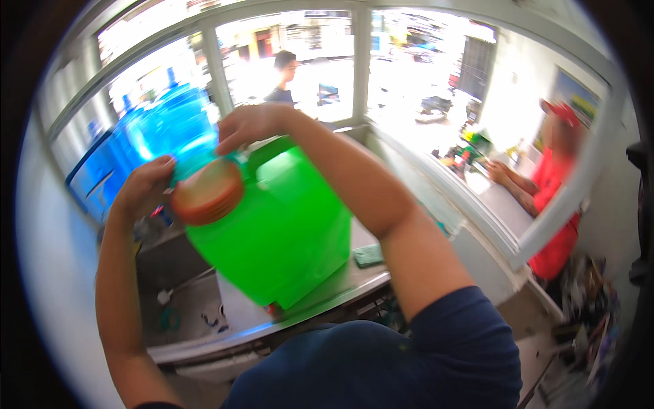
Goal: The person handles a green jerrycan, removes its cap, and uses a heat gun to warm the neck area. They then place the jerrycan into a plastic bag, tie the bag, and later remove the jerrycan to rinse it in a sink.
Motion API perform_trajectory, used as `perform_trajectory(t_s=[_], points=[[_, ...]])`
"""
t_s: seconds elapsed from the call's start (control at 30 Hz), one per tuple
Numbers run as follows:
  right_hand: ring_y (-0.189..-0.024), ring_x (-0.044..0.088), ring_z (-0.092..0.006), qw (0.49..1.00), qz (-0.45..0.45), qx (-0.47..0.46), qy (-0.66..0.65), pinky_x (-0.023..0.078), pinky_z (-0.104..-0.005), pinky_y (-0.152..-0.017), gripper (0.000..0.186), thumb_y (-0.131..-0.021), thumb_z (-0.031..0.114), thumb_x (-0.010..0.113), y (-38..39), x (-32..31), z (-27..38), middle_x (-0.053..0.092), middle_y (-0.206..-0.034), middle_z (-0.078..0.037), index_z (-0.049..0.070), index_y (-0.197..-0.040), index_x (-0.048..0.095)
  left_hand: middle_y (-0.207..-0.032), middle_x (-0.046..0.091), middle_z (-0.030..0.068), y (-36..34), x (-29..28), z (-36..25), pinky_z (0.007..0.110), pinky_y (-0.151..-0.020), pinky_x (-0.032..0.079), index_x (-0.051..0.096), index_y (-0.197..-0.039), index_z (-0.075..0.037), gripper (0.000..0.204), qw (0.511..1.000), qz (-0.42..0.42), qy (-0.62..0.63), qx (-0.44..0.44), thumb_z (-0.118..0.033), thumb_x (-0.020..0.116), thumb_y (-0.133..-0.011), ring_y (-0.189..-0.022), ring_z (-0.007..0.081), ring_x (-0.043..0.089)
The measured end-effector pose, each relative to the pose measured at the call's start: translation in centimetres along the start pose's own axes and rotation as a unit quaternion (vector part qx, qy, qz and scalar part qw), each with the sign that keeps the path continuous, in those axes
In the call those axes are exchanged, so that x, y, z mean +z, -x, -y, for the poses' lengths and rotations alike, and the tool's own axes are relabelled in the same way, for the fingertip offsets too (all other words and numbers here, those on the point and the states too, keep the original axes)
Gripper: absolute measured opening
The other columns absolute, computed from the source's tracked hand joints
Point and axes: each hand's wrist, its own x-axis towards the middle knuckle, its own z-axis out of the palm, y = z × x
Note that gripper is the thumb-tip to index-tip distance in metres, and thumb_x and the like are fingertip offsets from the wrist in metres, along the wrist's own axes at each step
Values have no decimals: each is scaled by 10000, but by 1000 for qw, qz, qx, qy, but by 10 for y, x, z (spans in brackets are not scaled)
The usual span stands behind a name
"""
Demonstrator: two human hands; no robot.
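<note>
A large bright green jug stands tilted on the metal counter in front of me, its built-in handle at the top. Its wide orange cap has a pale top and faces left. Behind the cap's far edge is a translucent teal piece, blurred, perhaps thin plastic. My left hand is beside the cap with fingertips bent onto the teal piece. From above, my right hand reaches over the jug, its fingers curled down at the teal piece's right side. Motion blur hides the exact grip.
Left of the jug lies a metal sink with a hose and small items. Blue water bottles stand at the far left. A green sponge rests right of the jug. Beyond the window frame are two people, one in red.
</note>
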Motion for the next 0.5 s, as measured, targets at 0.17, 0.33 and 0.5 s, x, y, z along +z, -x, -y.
perform_trajectory(t_s=[0.17,0.33,0.5], points=[[-898,646,-151,992,29,23,-121,526,-282,-845,383,-870,390,707,15,-17,21,681,-956,-63,22,-978,703,-991,618,46,9,6,-21,441,-908,483,593,-1073,-67,293,999,29,6,-44,-341,535,-988,-950,167,593],[-969,638,-141,993,90,50,-53,503,-277,-863,388,-897,368,685,23,-14,40,688,-1072,-89,22,-1072,668,-1125,652,89,20,24,-30,375,-963,465,629,-1187,2,415,941,20,-335,-38,-337,625,-947,-1090,159,580],[-910,633,-125,995,69,59,38,476,-264,-771,365,-894,343,698,37,-2,53,704,-995,-64,30,-1077,657,-1189,659,164,34,35,-26,329,-1040,396,707,-1040,-5,395,980,-16,-198,13,-376,669,-910,-1197,190,552]])
